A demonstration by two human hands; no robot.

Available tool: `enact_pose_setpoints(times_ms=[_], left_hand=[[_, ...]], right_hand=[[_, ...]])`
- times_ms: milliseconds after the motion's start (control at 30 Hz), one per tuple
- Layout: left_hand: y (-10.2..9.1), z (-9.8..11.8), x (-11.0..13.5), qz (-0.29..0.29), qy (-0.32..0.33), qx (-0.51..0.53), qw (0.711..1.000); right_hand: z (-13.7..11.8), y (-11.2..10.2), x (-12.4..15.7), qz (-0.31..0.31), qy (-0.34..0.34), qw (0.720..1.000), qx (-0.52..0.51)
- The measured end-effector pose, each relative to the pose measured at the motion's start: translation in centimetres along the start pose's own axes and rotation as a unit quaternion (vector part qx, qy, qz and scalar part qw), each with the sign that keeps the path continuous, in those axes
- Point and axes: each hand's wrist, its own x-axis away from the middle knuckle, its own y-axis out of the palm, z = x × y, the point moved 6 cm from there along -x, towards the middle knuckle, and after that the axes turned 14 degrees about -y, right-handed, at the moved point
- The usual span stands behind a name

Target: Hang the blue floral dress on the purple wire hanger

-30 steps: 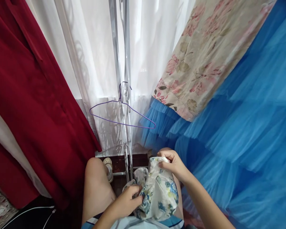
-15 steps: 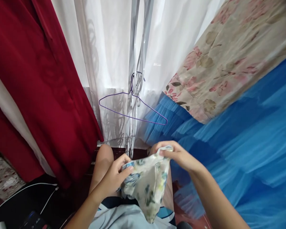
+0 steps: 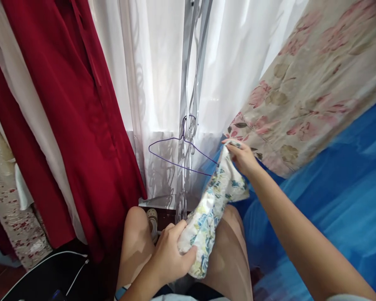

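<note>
A white cloth with blue and green flowers [image 3: 211, 200] is stretched between my hands above my knees. My right hand [image 3: 242, 156] pinches its upper end, raised close to the right tip of a purple wire hanger [image 3: 178, 152]. My left hand [image 3: 171, 255] grips its lower end near my lap. The hanger hangs bare from a silver metal rack [image 3: 188, 104] in front of a white curtain.
A dark red garment [image 3: 78, 117] hangs at the left. A beige cloth with pink flowers [image 3: 303, 92] and blue tulle [image 3: 332, 196] fill the right side. A white cable [image 3: 50, 261] lies on a black surface at the lower left. A sandal [image 3: 152, 219] sits on the floor.
My right hand has lifted its end of the flowered cloth up and forward to the hanger's right tip, pulling the cloth out long. My left hand stayed low. The view tilted up.
</note>
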Motion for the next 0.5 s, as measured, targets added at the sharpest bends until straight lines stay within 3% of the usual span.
enact_pose_setpoints(times_ms=[100, 200, 367, 500], left_hand=[[-2.6, -0.7, 0.1, 0.069, 0.015, 0.002, 0.997], [-6.6, -1.1, -0.4, 0.109, 0.028, 0.007, 0.994], [-13.6, -1.7, -4.2, 0.175, 0.027, -0.088, 0.98], [-17.0, -2.6, -9.9, 0.174, 0.043, -0.174, 0.968]], right_hand=[[0.3, 4.7, -1.4, -0.058, 0.044, 0.992, -0.099], [0.6, 7.4, -0.7, -0.123, 0.106, 0.978, -0.135], [0.9, 7.5, 1.6, -0.152, 0.182, 0.958, -0.163], [0.0, 6.2, 1.7, -0.158, 0.187, 0.956, -0.162]])
